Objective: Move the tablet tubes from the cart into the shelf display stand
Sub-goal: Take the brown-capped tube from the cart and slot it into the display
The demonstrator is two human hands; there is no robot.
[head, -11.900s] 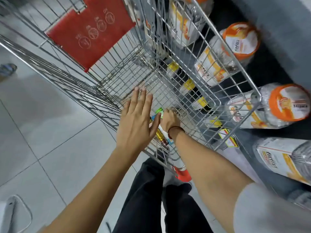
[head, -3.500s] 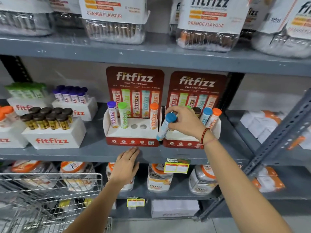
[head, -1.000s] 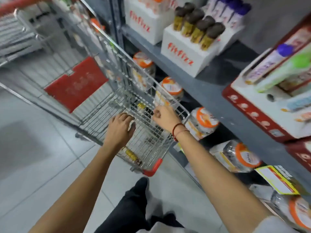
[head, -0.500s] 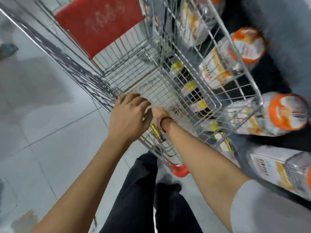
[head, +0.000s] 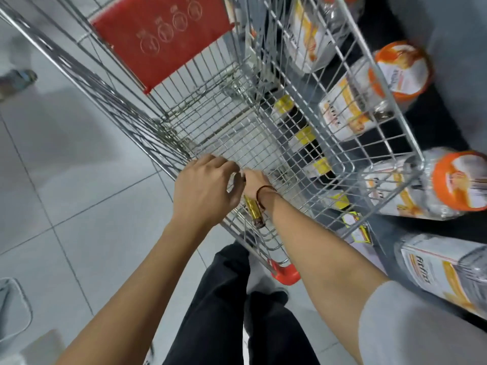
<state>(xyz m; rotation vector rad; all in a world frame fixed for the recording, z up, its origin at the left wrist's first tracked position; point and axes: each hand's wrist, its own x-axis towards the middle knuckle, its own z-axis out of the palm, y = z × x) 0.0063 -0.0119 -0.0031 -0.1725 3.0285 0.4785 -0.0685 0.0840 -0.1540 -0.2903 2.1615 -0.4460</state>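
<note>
I look down into a wire shopping cart (head: 263, 143). A yellow tablet tube (head: 253, 212) with a dark cap lies on the cart's floor at its near end. My right hand (head: 255, 180) reaches down inside the cart just beyond that tube, and the tube shows under my wrist. My left hand hides the right hand's fingers, so its grip is unclear. My left hand (head: 204, 187) is curled over the cart's near left rim, touching the right hand. The display stand is out of view.
The cart's red child-seat flap (head: 163, 35) is at the far end. Low shelves on the right hold clear jars with orange lids (head: 400, 69) and yellow price tags. Grey floor tiles lie to the left. My dark trousers are below the cart's orange corner bumper (head: 286, 273).
Over the last second my view swung down from the shelf to the cart. My right hand went deeper inside toward the yellow tube. My left hand stayed on the rim.
</note>
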